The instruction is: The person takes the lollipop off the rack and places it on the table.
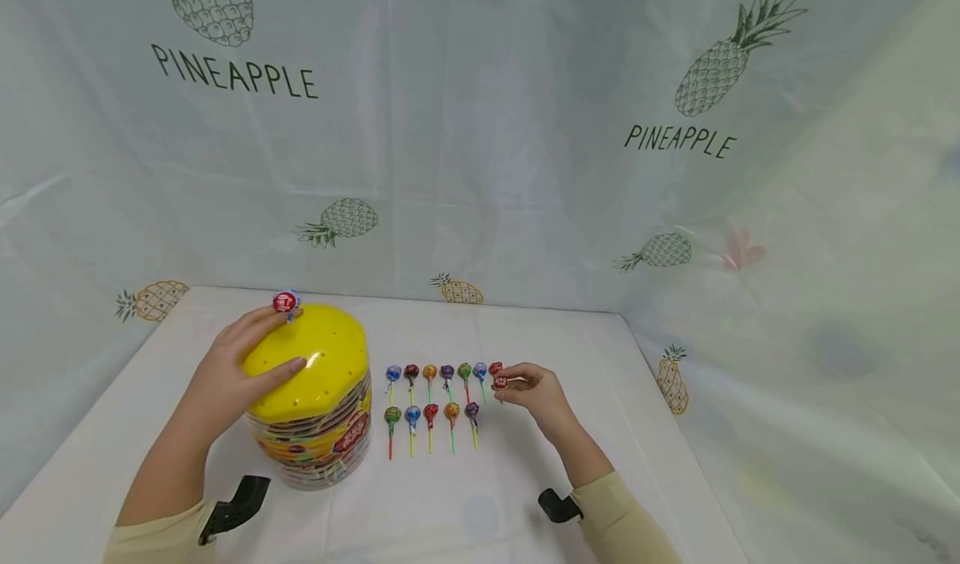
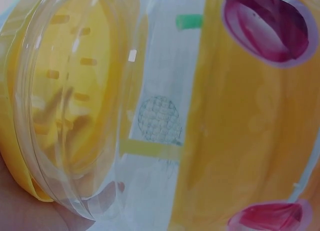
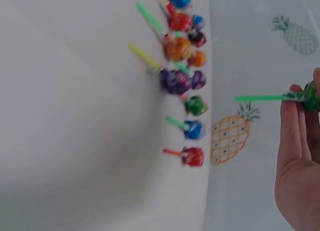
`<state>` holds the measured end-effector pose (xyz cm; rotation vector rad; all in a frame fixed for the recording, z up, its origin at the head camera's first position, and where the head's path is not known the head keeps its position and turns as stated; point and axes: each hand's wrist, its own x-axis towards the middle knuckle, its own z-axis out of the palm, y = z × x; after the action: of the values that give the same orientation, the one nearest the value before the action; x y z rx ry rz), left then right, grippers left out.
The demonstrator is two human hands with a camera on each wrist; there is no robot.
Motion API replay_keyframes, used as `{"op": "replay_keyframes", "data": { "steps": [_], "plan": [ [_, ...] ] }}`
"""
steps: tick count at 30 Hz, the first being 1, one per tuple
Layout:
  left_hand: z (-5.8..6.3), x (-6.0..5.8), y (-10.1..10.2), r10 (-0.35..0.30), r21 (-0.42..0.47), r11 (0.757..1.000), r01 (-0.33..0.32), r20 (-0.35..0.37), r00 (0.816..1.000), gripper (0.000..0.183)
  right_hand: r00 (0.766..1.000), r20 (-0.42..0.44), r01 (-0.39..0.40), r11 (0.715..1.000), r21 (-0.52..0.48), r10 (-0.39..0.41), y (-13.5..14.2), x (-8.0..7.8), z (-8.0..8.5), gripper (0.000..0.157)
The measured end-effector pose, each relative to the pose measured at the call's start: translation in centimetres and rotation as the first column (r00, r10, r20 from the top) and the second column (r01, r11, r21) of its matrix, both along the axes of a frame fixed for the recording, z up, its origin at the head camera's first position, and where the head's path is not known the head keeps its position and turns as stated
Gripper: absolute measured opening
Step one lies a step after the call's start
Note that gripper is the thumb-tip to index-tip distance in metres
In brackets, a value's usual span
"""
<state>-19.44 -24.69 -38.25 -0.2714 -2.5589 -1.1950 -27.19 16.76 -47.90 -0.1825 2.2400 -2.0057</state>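
My left hand (image 1: pixel 243 364) rests spread over the yellow lid (image 1: pixel 330 351) of a round plastic jar (image 1: pixel 322 451). A red-and-blue lollipop-shaped piece (image 1: pixel 286 301) is at its fingertips; whether it is pinched cannot be told. In the left wrist view the jar's clear wall (image 2: pixel 150 71) shows close up. My right hand (image 1: pixel 536 393) pinches a lollipop (image 1: pixel 501 383) by the far row's right end. Its head looks red in the head view, while the right wrist view shows a green lollipop (image 3: pixel 311 96) with a green stick at the fingers (image 3: pixel 290 126).
Two rows of wrapped lollipops lie on the white table: a far row with a purple lollipop (image 1: pixel 447 372), and a near row with an orange lollipop (image 1: pixel 452 411). A pineapple-print curtain (image 1: pixel 480 172) hangs behind the table's far edge.
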Motion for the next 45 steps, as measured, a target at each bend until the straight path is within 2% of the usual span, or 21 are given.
{"op": "replay_keyframes", "data": {
  "steps": [5,12,18,23,26,31,37,41,45],
  "plan": [
    [0.0,0.0,0.0,0.005,-0.008,1.0,-0.005,-0.008,1.0,0.064,1.0,0.028,-0.002,1.0,0.025,0.001,1.1,-0.9,-2.0,0.036],
    [0.1,0.2,0.0,0.011,-0.008,1.0,-0.011,-0.012,1.0,0.063,0.994,0.105,-0.049,0.994,0.093,0.039,1.3,-1.7,-4.5,0.032],
    [0.1,0.2,0.0,0.01,-0.004,1.0,-0.01,-0.007,1.0,0.064,0.991,0.117,-0.089,0.984,0.156,0.071,0.9,-1.9,-5.6,0.028],
    [0.2,0.3,0.2,0.01,-0.008,1.0,-0.01,-0.003,1.0,0.063,0.993,0.113,-0.071,0.97,0.235,0.045,0.7,-2.1,-6.4,0.027],
    [0.2,0.3,0.2,0.01,-0.01,1.0,-0.01,-0.005,1.0,0.063,0.997,0.068,-0.052,0.943,0.328,0.031,0.4,-2.4,-6.7,0.025],
    [0.3,0.4,0.3,0.012,-0.009,1.0,-0.012,-0.011,1.0,0.063,0.999,-0.016,-0.022,0.87,0.493,0.035,-0.2,-2.6,-6.7,0.021],
    [0.3,0.3,0.3,0.012,-0.015,1.0,-0.012,-0.016,1.0,0.063,0.998,-0.042,-0.007,0.805,0.594,0.04,-0.2,-2.9,-6.8,0.021],
    [0.3,0.2,0.3,0.017,-0.02,1.0,-0.017,-0.019,1.0,0.063,0.996,-0.073,-0.001,0.781,0.625,0.059,-0.2,-3.1,-6.9,0.02],
    [0.3,0.3,0.3,0.022,-0.022,1.0,-0.022,-0.012,1.0,0.063,0.996,-0.073,0.009,0.769,0.639,0.049,-0.3,-3.2,-6.9,0.019]
  ]
}}
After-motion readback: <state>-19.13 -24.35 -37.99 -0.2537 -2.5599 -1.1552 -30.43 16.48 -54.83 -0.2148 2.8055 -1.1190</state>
